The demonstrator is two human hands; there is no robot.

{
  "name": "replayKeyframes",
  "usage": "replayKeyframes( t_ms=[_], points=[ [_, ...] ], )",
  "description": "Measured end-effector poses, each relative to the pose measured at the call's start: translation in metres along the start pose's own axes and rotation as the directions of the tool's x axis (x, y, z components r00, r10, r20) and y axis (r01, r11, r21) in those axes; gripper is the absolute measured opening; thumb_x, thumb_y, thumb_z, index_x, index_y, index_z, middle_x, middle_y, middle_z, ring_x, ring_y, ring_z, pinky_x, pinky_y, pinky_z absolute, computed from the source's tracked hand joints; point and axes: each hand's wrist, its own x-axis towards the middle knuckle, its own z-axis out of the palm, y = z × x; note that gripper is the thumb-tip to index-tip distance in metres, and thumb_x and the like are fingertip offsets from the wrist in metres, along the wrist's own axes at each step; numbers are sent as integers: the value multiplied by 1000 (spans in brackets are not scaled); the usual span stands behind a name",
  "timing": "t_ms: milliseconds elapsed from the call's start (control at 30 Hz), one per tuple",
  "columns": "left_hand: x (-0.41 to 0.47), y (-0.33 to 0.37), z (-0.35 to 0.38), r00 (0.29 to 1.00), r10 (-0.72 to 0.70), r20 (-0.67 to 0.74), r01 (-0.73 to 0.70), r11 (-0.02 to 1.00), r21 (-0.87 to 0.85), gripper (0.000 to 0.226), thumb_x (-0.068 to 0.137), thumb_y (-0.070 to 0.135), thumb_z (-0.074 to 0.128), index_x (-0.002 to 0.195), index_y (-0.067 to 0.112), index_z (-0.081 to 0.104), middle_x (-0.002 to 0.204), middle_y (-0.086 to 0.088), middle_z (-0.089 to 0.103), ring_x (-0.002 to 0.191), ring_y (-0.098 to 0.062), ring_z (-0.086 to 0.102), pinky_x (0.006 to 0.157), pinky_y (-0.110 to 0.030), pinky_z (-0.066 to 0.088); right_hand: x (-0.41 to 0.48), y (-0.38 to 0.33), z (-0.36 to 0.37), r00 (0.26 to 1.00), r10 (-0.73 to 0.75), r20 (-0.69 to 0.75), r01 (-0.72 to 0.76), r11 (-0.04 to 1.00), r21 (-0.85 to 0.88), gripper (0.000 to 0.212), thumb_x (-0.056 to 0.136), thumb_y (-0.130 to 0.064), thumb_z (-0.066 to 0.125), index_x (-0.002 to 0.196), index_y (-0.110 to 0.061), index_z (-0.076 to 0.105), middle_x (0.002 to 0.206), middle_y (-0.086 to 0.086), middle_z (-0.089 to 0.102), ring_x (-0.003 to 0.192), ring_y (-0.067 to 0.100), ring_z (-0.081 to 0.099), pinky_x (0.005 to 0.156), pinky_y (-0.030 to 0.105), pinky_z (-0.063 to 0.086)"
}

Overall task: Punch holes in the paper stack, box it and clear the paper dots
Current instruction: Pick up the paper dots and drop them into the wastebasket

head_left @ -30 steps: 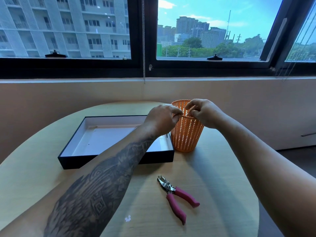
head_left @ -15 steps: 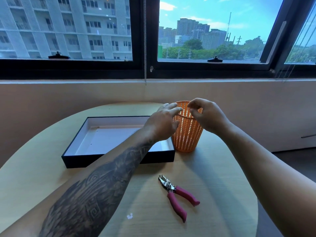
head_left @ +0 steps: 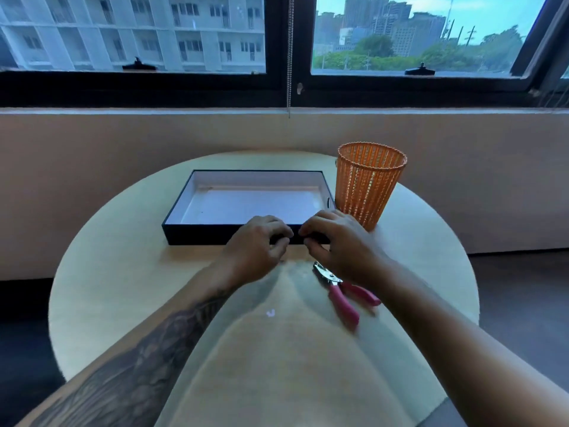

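A black box (head_left: 197, 234) with a white lining holds the white paper stack (head_left: 252, 204) at the middle of the round table. An orange mesh basket (head_left: 366, 186) stands upright against the box's right end. Pink-handled punch pliers (head_left: 341, 294) lie on the table in front of the basket. A few white paper dots (head_left: 270, 313) lie nearer to me. My left hand (head_left: 258, 248) and my right hand (head_left: 338, 241) hover side by side at the box's front wall, fingers loosely curled, with nothing visible in them. My right hand partly covers the pliers' jaws.
The pale wooden table (head_left: 123, 272) is round, with dark floor beyond its left and right edges. A low beige wall (head_left: 92, 143) under the windows runs right behind it. A blind chain (head_left: 288, 57) hangs at the window's middle post.
Both hands have left the rim of the orange basket and drawn back toward me, down to the box's front wall. The camera has tilted down and shifted.
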Motion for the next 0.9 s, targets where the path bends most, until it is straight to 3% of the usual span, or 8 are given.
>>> replayKeyframes(
  t_ms=[167, 267, 367, 533, 700, 900],
  points=[
    [-41, -28, 4, 995, -98, 1, 98, 995, 8, 18, 91, 18, 60, 100, 21, 75, 109, 8, 69, 105, -16, 59, 91, -39, 50, -36, -35, 43, 988, -30, 154, 21, 998, 56, 18, 92, -30, 65, 108, -28, 72, 105, -9, 67, 97, 12, 59, 80, 28, 45],
    [-59, -28, 11, 986, -168, -6, 168, 986, -12, 21, 91, 23, 55, 99, 25, 74, 106, 12, 67, 102, -13, 59, 90, -38, 51, -45, -44, 58, 975, -18, 222, 4, 998, 63, 18, 92, -36, 63, 105, -30, 72, 103, -10, 66, 95, 12, 60, 82, 34, 51],
    [-70, -31, 21, 990, -139, -15, 140, 989, 48, 21, 91, 21, 54, 99, 23, 74, 108, 8, 66, 104, -18, 56, 94, -41, 47, -46, -47, 66, 962, -38, 272, 32, 999, 26, 19, 91, -41, 59, 101, -31, 72, 101, -9, 65, 95, 15, 59, 81, 41, 53],
    [-72, -30, 21, 991, -128, -40, 130, 991, 46, 21, 92, 21, 55, 101, 19, 75, 111, 4, 68, 108, -21, 57, 96, -39, 46, -47, -47, 65, 959, -49, 277, 52, 999, -3, 17, 91, -42, 61, 97, -31, 73, 103, -11, 66, 97, 13, 58, 82, 39, 53],
    [-73, -32, 22, 992, -122, -44, 124, 991, 51, 20, 91, 17, 57, 101, 19, 74, 112, 3, 67, 109, -22, 56, 96, -37, 44, -49, -50, 72, 967, -65, 247, 84, 994, -68, 20, 91, -45, 61, 92, -28, 73, 96, -9, 66, 92, 15, 57, 74, 38, 51],
    [-73, -35, 26, 990, -136, -49, 138, 990, 38, 20, 91, 17, 55, 99, 22, 73, 111, 8, 66, 110, -19, 55, 99, -38, 43, -47, -61, 74, 962, -117, 247, 163, 970, -179, 16, 94, -29, 61, 83, -21, 71, 77, -3, 60, 77, 22, 59, 59, 35, 45]
  ],
)
